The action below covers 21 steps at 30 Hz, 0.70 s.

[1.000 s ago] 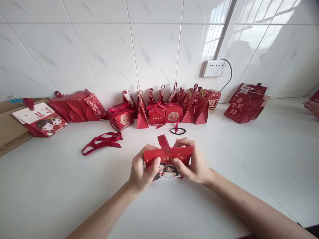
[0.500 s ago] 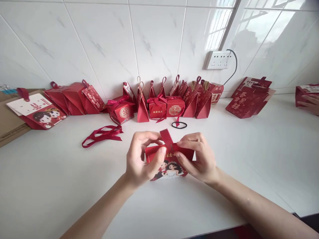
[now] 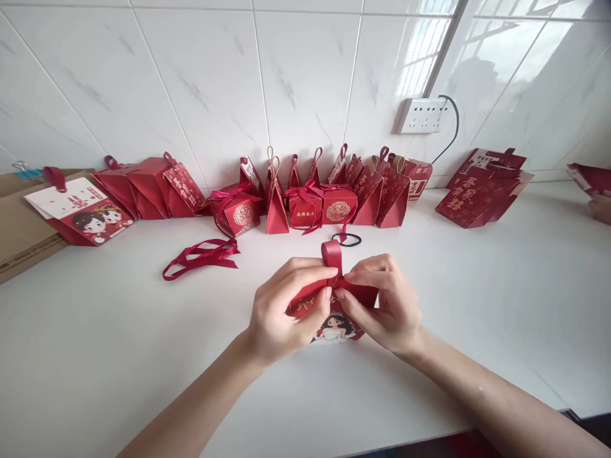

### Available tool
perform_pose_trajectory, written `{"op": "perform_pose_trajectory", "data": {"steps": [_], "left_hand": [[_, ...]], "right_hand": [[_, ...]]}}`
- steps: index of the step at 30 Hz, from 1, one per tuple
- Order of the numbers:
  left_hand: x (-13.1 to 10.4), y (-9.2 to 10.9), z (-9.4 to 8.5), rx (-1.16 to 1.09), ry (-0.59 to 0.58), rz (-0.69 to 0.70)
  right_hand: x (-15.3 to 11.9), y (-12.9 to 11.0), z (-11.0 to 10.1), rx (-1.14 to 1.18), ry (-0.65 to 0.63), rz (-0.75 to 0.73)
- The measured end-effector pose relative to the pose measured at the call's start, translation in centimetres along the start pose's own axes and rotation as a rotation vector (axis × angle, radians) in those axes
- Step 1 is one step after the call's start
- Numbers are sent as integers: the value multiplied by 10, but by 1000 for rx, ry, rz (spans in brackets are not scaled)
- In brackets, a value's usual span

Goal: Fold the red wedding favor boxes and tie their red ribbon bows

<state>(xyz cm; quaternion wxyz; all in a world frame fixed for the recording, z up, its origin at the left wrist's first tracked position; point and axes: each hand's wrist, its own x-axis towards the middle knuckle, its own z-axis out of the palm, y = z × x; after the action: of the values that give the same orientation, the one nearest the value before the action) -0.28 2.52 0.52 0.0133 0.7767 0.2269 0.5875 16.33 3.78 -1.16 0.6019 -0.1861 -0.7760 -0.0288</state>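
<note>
Red card gift box, flat-faced and printed with a white-gowned figure, sits between your two hands; whether its base touches the smooth white tabletop you cannot tell. Your left hand has its grip pinched on the top edge beside the glossy dark-red strap loop; your right hand pinches that edge across from it. Just beyond lies a thin black ring. Open surface spreads beside both forearms, its front edge showing at lower right.

Left fingers and right fingers on a red box
</note>
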Motion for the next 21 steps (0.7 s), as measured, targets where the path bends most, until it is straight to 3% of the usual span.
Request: {"op": "perform_pose_trajectory", "data": {"steps": [21], "left_hand": [[-3,5,7,-29,79,-51]], "right_hand": [[0,-4,-2,-12,19,94]]}}
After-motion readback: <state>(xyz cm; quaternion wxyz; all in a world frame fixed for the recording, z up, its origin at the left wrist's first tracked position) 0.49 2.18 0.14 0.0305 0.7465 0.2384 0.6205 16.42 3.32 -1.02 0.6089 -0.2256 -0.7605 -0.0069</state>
